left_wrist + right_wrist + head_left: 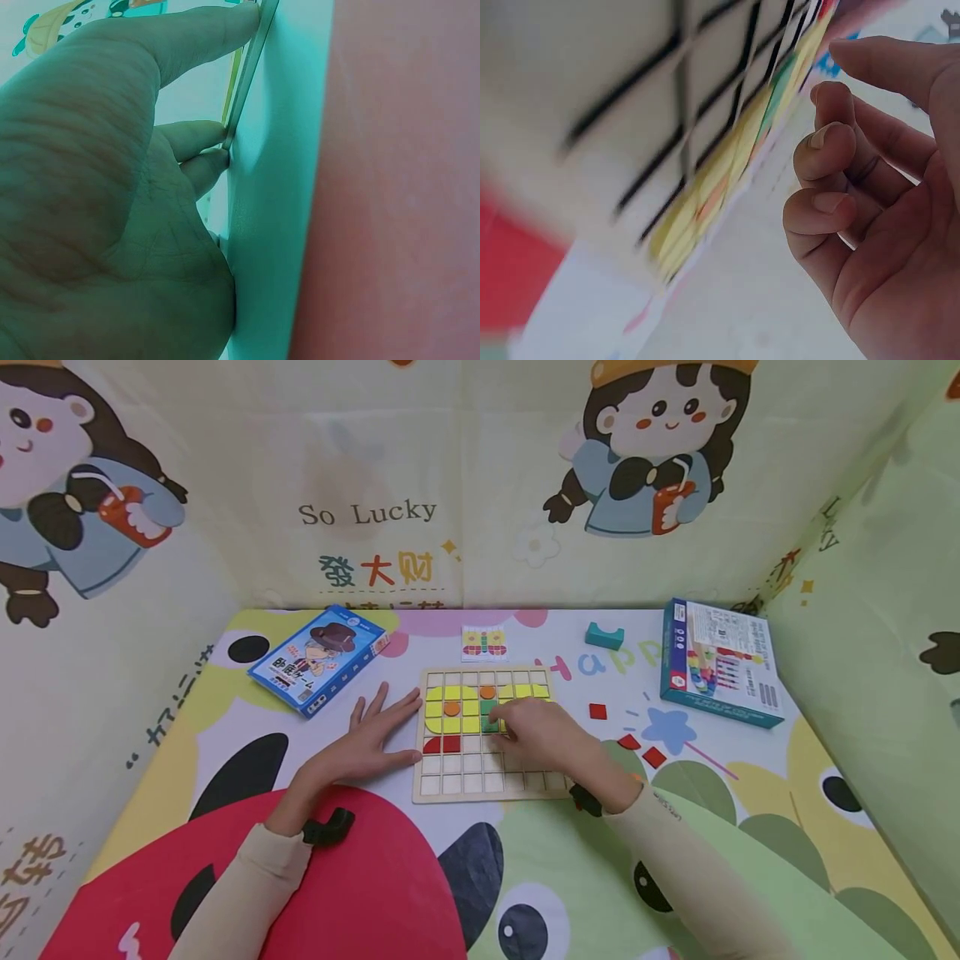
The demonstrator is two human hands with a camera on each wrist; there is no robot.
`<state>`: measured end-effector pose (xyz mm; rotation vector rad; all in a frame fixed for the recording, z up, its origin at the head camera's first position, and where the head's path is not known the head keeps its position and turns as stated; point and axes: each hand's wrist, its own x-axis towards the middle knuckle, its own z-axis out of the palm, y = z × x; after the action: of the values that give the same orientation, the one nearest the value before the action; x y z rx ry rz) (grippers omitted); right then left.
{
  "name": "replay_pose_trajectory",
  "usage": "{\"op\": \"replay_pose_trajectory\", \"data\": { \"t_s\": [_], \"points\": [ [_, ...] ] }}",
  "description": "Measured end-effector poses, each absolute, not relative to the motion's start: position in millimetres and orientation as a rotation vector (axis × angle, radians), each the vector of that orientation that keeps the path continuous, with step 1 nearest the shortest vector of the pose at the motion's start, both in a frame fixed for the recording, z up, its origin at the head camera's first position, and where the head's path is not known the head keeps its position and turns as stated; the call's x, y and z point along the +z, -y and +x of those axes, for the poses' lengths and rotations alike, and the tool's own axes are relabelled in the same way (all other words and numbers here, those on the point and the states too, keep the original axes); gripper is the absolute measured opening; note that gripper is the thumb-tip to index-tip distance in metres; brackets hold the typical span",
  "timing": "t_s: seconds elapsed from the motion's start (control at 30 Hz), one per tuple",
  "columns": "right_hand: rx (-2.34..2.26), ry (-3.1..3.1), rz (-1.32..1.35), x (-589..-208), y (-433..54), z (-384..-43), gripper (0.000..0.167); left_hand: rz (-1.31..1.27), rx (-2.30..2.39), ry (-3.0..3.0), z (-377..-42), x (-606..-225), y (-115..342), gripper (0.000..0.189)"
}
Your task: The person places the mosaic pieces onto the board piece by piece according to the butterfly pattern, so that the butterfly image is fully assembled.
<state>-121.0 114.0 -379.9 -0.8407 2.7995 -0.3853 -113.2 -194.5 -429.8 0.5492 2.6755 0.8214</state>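
A wooden grid board (472, 787) lies on the table, with yellow, orange, green and red tiles in its upper and middle cells. My left hand (367, 747) rests beside it, fingers spread, with the thumb and fingertips touching the board's left edge. Over the board's right half is my right hand (543, 735), its fingertips close to the green tiles (488, 708). In the right wrist view its fingers (832, 150) are loosely curled and nothing shows between thumb and index finger. Red tiles (452, 744) sit at the left of the row below the yellow ones.
A small butterfly pattern card (484, 644) lies behind the board. Loose red tiles (597, 712) lie to its right. A blue box (322, 658) stands back left; a teal box (722, 662) and a teal curved block (604, 636) are back right.
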Motion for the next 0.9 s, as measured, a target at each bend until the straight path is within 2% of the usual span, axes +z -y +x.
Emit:
{"op": "replay_pose_trajectory", "data": {
  "t_s": [0.27,0.53,0.9],
  "points": [
    [-0.493,-2.812,-0.593,-378,-179,-133,0.037,0.557,0.832,-2.676,-114,-430,195,0.096],
    [-0.491,-2.840,-0.491,-385,-236,-139,0.037,0.559,0.823,-2.678,-114,-430,196,0.096],
    [-0.491,-2.751,-0.405,-388,-267,-143,0.039,0.553,0.823,-2.678,-114,-429,195,0.097]
  ]
}}
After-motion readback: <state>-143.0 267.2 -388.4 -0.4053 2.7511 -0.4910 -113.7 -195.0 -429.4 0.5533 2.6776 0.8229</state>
